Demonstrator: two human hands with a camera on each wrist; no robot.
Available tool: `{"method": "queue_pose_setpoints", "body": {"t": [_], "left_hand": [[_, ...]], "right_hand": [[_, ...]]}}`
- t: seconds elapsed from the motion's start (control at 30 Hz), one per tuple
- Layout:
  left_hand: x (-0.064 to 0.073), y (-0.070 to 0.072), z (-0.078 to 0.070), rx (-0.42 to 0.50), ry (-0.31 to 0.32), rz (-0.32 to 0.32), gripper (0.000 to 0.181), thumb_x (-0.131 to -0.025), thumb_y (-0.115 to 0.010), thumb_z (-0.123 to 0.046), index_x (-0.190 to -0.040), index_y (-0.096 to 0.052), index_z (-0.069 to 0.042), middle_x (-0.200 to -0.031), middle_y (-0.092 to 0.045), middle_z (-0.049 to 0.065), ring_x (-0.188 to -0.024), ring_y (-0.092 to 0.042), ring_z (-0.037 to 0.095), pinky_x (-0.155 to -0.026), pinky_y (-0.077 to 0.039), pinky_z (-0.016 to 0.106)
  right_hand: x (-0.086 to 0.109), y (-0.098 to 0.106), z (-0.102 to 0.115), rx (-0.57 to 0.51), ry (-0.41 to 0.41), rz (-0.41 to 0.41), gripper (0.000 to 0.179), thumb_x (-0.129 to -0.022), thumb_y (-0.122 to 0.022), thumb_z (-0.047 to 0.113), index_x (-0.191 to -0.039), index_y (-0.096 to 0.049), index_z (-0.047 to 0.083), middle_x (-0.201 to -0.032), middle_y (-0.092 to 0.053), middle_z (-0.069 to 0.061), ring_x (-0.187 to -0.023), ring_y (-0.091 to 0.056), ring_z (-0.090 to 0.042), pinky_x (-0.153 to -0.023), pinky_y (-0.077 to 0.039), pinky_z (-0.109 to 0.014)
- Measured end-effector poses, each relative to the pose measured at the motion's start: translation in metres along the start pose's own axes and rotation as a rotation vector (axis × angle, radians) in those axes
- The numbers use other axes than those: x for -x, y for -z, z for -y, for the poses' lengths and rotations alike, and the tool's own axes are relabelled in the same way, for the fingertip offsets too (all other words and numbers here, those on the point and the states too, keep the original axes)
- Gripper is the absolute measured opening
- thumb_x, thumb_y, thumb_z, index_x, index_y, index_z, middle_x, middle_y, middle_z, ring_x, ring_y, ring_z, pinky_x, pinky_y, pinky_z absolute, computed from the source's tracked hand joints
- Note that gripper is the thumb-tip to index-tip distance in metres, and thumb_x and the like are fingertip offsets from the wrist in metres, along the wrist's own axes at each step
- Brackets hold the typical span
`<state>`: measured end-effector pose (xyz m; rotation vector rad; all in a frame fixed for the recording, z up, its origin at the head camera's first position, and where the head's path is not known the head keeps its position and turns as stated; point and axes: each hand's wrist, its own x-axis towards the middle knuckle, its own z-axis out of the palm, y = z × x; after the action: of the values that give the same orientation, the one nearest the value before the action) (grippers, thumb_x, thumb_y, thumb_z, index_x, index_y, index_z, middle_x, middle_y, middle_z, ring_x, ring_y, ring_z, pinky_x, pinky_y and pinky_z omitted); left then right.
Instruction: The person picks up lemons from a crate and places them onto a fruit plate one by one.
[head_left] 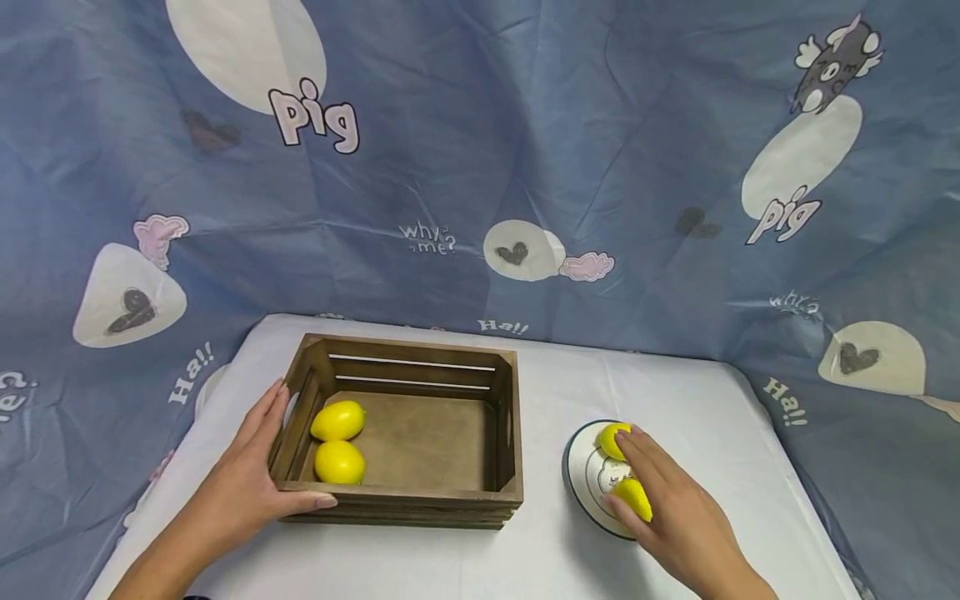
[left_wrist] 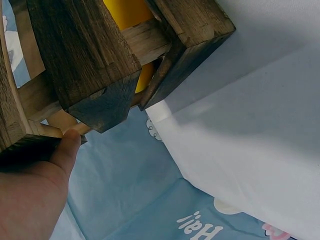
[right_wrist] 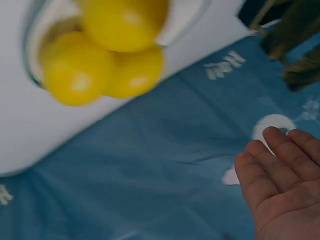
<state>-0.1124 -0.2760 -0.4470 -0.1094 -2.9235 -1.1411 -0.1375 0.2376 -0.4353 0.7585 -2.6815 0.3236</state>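
A brown wooden crate stands on the left with two lemons, an upper one and a lower one, against its left end. My left hand holds the crate's front left corner, thumb along the front rim and fingers up the left side. To the right is a white plate with a dark rim. Two lemons show on it in the head view, a far one and a near one; the right wrist view shows three. My right hand hovers over the plate, fingers extended and holding nothing.
A white cloth covers the table beneath crate and plate. Behind and at both sides hangs a blue printed curtain. A strip of white cloth separates the crate's right end from the plate.
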Motion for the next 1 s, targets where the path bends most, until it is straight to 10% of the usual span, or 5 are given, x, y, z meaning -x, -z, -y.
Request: {"method": "queue_pose_setpoints", "body": {"t": [0.3,0.5,0.77,1.0], "left_hand": [[-0.005,-0.003,-0.003,-0.013,0.008,0.019,0.151,-0.066,-0.096,-0.056,-0.169,0.005,-0.01,-0.174,0.008,0.017,-0.147,-0.022,0.06,-0.101,-0.033,0.082],[-0.008,-0.004,-0.003,-0.022,0.013,0.022,0.152,-0.064,-0.094,-0.062,-0.169,0.004,-0.011,-0.175,0.007,0.014,-0.148,-0.022,0.058,-0.103,-0.033,0.081],[-0.004,-0.003,-0.001,-0.005,0.011,0.025,0.151,-0.067,-0.095,-0.057,-0.169,0.007,-0.014,-0.175,0.01,0.012,-0.149,-0.019,0.059,-0.101,-0.032,0.082],[-0.001,-0.001,0.003,-0.008,-0.005,-0.002,0.15,-0.067,-0.096,-0.054,-0.169,0.006,-0.015,-0.175,0.008,0.012,-0.149,-0.02,0.058,-0.1,-0.033,0.081]], "right_hand": [[-0.038,0.029,0.026,-0.009,0.2,-0.083,0.072,-0.106,-0.046,0.062,-0.153,-0.054,0.007,-0.153,-0.056,-0.008,-0.14,-0.054,-0.028,-0.116,-0.037,-0.026],[-0.059,0.043,0.035,-0.03,0.292,-0.057,0.073,-0.107,-0.043,0.06,-0.153,-0.052,0.004,-0.152,-0.056,-0.01,-0.141,-0.052,-0.03,-0.123,-0.02,-0.021],[-0.088,0.049,0.05,-0.044,0.431,-0.035,0.071,-0.103,-0.063,0.049,-0.156,-0.049,0.004,-0.151,-0.057,-0.011,-0.139,-0.055,-0.029,-0.111,-0.047,-0.04],[-0.113,0.039,0.071,-0.034,0.576,0.052,0.086,-0.085,-0.089,0.034,-0.154,-0.049,0.002,-0.152,-0.055,-0.011,-0.144,-0.05,-0.028,-0.116,-0.043,-0.041]]}}
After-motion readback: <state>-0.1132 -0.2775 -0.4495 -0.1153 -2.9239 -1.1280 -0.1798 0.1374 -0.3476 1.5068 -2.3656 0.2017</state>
